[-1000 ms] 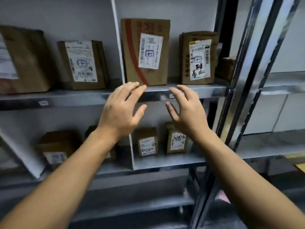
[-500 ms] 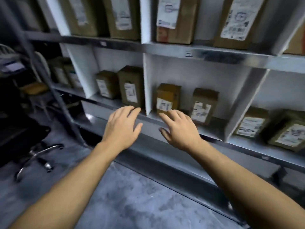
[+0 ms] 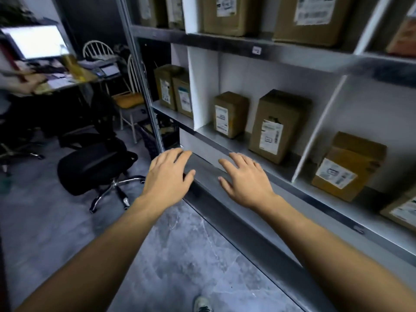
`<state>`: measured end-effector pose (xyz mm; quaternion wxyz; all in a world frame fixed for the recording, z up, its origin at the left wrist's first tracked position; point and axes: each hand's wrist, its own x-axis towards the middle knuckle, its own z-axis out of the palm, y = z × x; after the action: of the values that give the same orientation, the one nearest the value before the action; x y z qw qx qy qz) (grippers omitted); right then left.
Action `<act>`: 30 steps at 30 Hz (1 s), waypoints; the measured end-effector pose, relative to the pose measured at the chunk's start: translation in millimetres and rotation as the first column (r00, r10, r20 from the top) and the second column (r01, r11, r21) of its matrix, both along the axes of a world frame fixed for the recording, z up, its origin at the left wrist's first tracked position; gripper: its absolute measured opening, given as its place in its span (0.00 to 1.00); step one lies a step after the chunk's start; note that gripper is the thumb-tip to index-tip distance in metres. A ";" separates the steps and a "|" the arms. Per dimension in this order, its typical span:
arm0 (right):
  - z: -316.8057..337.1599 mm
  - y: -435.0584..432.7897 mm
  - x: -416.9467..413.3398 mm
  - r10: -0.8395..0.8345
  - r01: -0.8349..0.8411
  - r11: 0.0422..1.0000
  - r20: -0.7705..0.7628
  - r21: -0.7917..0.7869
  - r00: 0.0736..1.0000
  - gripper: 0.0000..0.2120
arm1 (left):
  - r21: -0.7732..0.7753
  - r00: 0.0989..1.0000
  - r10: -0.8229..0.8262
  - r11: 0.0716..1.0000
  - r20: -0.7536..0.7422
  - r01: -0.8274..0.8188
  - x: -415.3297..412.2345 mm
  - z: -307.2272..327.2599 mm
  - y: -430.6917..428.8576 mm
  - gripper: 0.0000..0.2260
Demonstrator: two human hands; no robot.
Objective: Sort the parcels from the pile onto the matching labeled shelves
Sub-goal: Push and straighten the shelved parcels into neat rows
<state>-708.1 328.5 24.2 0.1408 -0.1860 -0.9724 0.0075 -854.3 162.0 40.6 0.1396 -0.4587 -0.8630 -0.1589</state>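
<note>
Bare arms and one shoe, as my head camera shows them

My left hand (image 3: 167,176) and right hand (image 3: 245,179) are uncovered. The left forearm (image 3: 101,255) and right forearm (image 3: 337,255) are bare from the wrists back to the near edge. Between them, at the near bottom edge, I see the toe of a pale shoe (image 3: 202,304) with darker lacing, too blurred to detail.

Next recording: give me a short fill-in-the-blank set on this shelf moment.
1. The left hand and the right hand both hold ____.
2. The tall parcel shares its compartment with ____ other parcel.
3. The swivel chair on the floor is coloured ____.
4. The monitor is switched ____.
Missing words: nothing; one; black; on.
</note>
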 end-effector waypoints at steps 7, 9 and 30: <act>19.1 33.8 -146.9 0.033 -0.036 0.998 -0.076 -0.050 0.997 0.23 | 0.012 0.998 0.063 0.998 0.019 -0.064 -130.1 7.1 19.2 0.22; 18.4 36.0 -183.4 0.053 -0.057 0.996 -0.071 -0.063 0.996 0.22 | 0.008 0.994 0.098 0.995 0.050 -0.098 -166.1 2.1 14.9 0.23; 34.0 127.5 -521.5 -0.345 0.331 0.932 -0.081 -0.148 0.935 0.25 | -0.023 0.952 -0.305 0.952 -0.007 0.305 -557.1 14.9 182.0 0.22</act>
<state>-1229.6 456.1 58.1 0.1786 -0.3591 -0.9143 0.0574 -1411.4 344.1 55.5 0.1130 -0.5887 -0.7828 -0.1670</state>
